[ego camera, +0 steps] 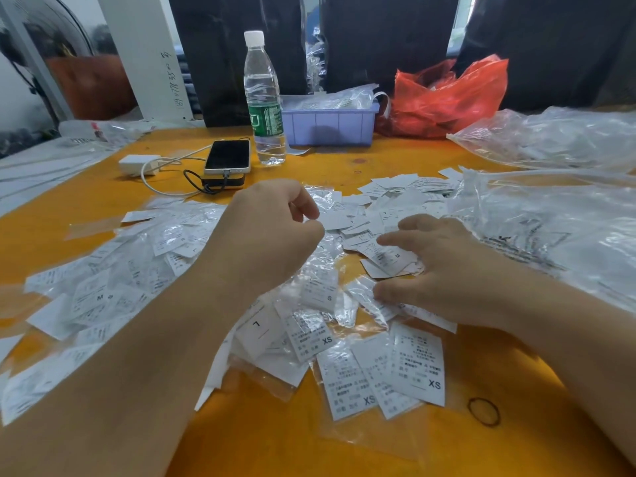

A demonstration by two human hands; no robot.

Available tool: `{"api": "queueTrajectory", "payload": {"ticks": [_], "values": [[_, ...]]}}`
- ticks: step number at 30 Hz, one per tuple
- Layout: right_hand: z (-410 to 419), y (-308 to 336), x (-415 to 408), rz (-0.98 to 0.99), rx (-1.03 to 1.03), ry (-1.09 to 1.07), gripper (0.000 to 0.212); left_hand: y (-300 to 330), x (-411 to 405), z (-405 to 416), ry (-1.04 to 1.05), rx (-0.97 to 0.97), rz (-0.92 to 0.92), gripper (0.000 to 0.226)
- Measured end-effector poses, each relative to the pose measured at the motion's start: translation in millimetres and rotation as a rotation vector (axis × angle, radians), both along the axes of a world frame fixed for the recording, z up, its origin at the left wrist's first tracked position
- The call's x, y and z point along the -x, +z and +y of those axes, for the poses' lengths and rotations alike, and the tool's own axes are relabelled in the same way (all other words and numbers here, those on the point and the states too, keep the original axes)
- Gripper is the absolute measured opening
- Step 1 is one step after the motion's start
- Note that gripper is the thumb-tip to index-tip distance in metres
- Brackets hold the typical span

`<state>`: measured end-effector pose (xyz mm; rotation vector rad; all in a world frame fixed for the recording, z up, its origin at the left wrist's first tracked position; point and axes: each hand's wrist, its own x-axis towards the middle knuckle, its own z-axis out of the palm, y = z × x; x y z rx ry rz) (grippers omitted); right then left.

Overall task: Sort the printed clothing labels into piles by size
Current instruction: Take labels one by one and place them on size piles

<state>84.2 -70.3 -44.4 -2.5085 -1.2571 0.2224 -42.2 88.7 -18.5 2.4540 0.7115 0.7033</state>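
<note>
Size marks on white labels: XS label [418, 368], second XS label [346, 387], third XS label [309, 330], L label [258, 330], S label [320, 290], M label [390, 258], M label at left [93, 296]. Smaller print illegible.

White labels [418, 368], orange table [344, 452]

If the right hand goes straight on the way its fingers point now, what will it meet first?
The right hand points left, low over the table. Its fingers already seem to reach the loose labels; further on comes the left hand, although depth is unclear.
</note>
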Motion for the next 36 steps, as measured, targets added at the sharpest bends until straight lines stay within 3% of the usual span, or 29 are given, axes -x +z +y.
{"api": "queueTrajectory", "payload": {"ticks": [5, 10, 22, 30, 36], "values": [[1.2, 0.1, -1.2, -0.066, -0.067, 0.058, 0.033, 0.8, 0.7, -4.8, -0.041, 0.047, 0.014, 0.012], [-1.0, -1.3, -2.0, -0.087, -0.213, 0.042, 0.021, 0.8, 0.8, -7.0, -0.055, 0.061, 0.013, 0.015], [-3.9, 4.1, -2.2, -0.127, -0.581, 0.007, 0.019, -4.8, -1.6, -9.4, -0.1, 0.075, 0.035, 0.012], [-1.5, 0.6, -3.4, 0.167, -0.453, 0.031, 0.022, -5.9, -2.1, -9.0, -0.123, 0.091, 0.042, 0.01], [-1.2, 2.3, -3.8, 0.237, -0.464, 0.034, 0.021, -7.9, -2.6, -8.4, -0.125, 0.083, 0.056, 0.007]]}}
